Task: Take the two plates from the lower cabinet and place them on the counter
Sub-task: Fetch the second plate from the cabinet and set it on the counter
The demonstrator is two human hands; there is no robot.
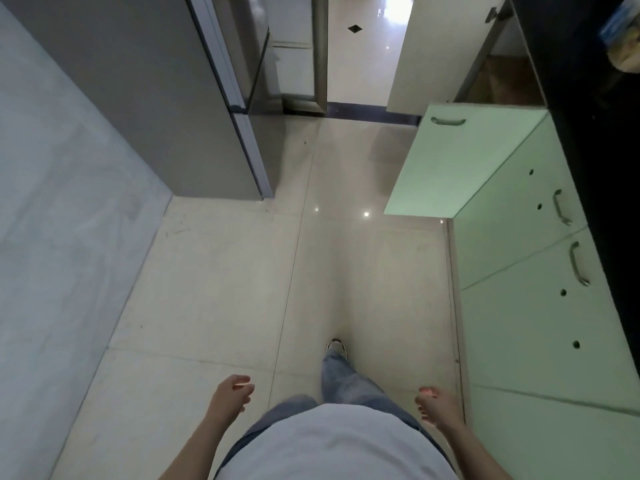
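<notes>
I stand on a pale tiled floor (pixel 214 271), looking down. My left hand (pixel 231 393) and right hand (pixel 434 405) hang loose, each grip apart and holding nothing. To my right, under the dark table (pixel 588 98), a green cabinet door (pixel 460 161) stands open. No plates show; I judge they sit inside that lower cabinet (pixel 512 81), hidden. Plates are likely stiff, smooth, breakable and fairly heavy stacked, so I would take them by opposite rims.

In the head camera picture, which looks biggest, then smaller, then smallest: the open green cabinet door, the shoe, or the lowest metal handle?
1. open green cabinet door
2. lowest metal handle
3. shoe, mostly hidden by the trouser leg, so unsure
</notes>
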